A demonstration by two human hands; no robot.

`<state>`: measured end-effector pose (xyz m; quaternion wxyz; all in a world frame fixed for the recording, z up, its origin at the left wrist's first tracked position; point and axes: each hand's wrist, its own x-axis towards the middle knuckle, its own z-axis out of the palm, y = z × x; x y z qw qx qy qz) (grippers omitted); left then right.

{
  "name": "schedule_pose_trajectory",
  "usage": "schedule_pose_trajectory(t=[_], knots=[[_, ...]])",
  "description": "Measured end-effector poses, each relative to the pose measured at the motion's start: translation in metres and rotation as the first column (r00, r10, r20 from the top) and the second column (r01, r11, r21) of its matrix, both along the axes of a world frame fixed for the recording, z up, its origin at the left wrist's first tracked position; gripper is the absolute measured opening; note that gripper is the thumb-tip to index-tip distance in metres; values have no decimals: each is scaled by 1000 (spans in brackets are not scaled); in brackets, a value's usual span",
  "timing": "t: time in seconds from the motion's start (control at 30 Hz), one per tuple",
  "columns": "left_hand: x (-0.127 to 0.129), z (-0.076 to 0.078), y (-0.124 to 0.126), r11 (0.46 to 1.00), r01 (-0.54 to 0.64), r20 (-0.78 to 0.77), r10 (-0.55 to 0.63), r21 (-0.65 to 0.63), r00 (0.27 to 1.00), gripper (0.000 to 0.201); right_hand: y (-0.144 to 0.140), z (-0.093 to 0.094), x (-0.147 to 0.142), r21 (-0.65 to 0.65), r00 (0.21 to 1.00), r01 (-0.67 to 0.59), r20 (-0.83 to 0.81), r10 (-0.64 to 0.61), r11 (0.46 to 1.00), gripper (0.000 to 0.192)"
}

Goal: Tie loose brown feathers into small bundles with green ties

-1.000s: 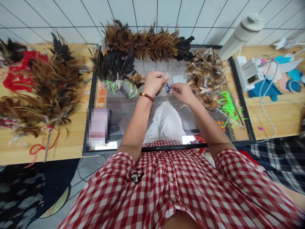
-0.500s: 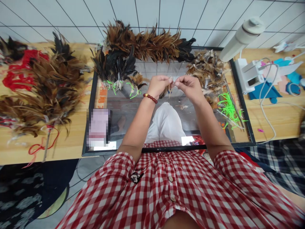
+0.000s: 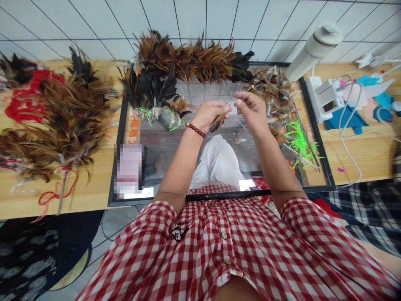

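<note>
My left hand (image 3: 209, 113), with a dark red bead bracelet (image 3: 197, 130) on its wrist, pinches a small bunch of brown feathers (image 3: 217, 122), tips pointing down. Just right of it, my right hand (image 3: 253, 110) is raised with thumb and forefinger slightly apart; no held thing shows. Both hands are above a black-framed glass panel (image 3: 188, 167). Beyond it lies a long row of brown feathers (image 3: 191, 58). On the left are black feather bunches (image 3: 153, 90) and a small brown feather bunch (image 3: 180, 106) with green ties. Loose brown feathers (image 3: 272, 90) are heaped behind my right hand.
Bright green ties (image 3: 296, 136) lie at the panel's right side, a blurred phone-like object (image 3: 130, 167) at its left. A pale bottle (image 3: 313, 52) and white power strip (image 3: 326, 98) stand right. Large feather bunches (image 3: 75, 113) and red cord (image 3: 26, 98) cover the left table.
My right hand has drawn away to the right from the feathers, and its fingers have spread a little. My left hand keeps the bunch, now more visible. The view has shifted slightly.
</note>
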<state>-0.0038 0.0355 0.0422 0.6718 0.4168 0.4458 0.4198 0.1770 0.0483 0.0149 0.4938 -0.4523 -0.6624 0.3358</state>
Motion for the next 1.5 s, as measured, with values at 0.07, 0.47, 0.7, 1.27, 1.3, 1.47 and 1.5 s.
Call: schedule_pose_trajectory(t=[0.07, 0.47, 0.7, 1.27, 1.3, 1.47, 1.5], knots=[[1, 1, 0, 1000, 5, -6, -5, 4, 1000, 29, -1, 3, 3, -42, 999, -49, -11, 48, 998, 59], [16, -3, -6, 997, 15, -91, -8, 71, 996, 19, -11, 6, 17, -110, 994, -103, -29, 101, 989, 47], [23, -7, -2, 997, -71, -69, 71, 8, 995, 16, -58, -13, 77, -153, 668, -145, 714, 210, 978, 19], [52, -10, -21, 995, 101, -167, -103, -22, 981, 23, -62, 15, 56, 166, 792, -84, 610, -36, 982, 23], [51, -8, -22, 993, 116, -159, -119, -28, 980, 24, -59, 16, 55, 166, 784, -74, 619, -45, 983, 24], [45, -5, -23, 983, 179, -245, -165, 36, 955, 22, -55, 17, 56, 189, 740, -67, 668, -78, 980, 25], [44, -6, -22, 980, 193, -256, -174, 52, 951, 22, -56, 16, 56, 198, 750, -71, 657, -79, 978, 26]])
